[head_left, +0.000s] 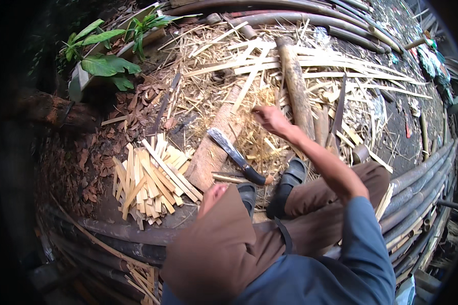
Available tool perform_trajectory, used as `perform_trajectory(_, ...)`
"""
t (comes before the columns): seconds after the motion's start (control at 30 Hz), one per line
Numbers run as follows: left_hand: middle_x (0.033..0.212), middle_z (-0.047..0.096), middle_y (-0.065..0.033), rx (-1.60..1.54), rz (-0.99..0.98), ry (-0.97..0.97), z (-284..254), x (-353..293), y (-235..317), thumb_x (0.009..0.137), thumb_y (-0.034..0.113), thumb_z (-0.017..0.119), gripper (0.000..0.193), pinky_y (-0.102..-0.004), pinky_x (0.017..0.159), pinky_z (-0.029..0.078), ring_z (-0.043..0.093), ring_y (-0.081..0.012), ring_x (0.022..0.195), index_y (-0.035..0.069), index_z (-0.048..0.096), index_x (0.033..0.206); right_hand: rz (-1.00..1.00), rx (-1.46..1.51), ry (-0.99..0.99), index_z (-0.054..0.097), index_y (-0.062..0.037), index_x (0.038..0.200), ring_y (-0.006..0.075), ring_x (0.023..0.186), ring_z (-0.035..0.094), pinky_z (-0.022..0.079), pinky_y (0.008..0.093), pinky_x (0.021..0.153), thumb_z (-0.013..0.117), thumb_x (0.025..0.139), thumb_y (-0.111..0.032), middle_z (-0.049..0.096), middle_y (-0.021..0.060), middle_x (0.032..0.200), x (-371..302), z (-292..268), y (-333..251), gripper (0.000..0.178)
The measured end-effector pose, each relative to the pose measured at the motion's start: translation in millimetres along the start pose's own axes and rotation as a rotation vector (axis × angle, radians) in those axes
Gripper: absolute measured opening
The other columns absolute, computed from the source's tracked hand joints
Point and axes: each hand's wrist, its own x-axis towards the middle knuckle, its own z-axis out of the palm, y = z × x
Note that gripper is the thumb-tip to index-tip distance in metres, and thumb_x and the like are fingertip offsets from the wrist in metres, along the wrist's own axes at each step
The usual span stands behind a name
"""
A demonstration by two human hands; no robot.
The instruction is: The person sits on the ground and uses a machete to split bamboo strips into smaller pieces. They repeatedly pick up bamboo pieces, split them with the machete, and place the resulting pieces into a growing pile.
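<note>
My right hand reaches forward over a heap of fine bamboo shavings. Its fingers are bent together; whether anything small is between them cannot be made out. By my raised knee is my left hand, its fingers mostly hidden behind the brown trouser leg. Between the hands a machete with a dark handle and wooden butt lies slantwise, its blade across a worn wooden block. Left of the block sits a pile of short split bamboo strips, close to my left hand.
Long pale bamboo strips lie beyond a thick pole. A saw-like blade lies at right, another dark blade at left. Bamboo poles border the right side. Leafy plants grow far left. My sandalled feet flank the machete handle.
</note>
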Motion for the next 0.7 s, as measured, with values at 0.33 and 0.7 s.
perform_trajectory(0.33,0.092,0.071,-0.0127,0.006,-0.196,0.158,13,-57,7,0.102,0.025,0.055,0.033,-0.0297,0.076,0.053,0.066,-0.0141,0.085,-0.002,0.064,0.119,0.163,-0.097,0.121,0.052,-0.0039,0.104,0.0341,0.064,0.063,0.051,0.0453,0.052,0.049,0.101,-0.021,0.064,0.0190,0.077,98,132,41,0.017)
perform_trajectory(0.7,0.128,0.062,-0.0210,0.026,0.291,0.315,-24,88,145,0.104,0.027,0.052,0.040,-0.0383,0.096,0.050,0.061,-0.0257,0.118,-0.001,0.053,0.132,0.272,0.683,-0.280,0.034,0.0009,0.149,0.0140,0.073,0.063,0.060,0.0327,0.070,0.062,0.099,-0.020,0.066,0.0065,0.086,-44,-3,-57,0.060)
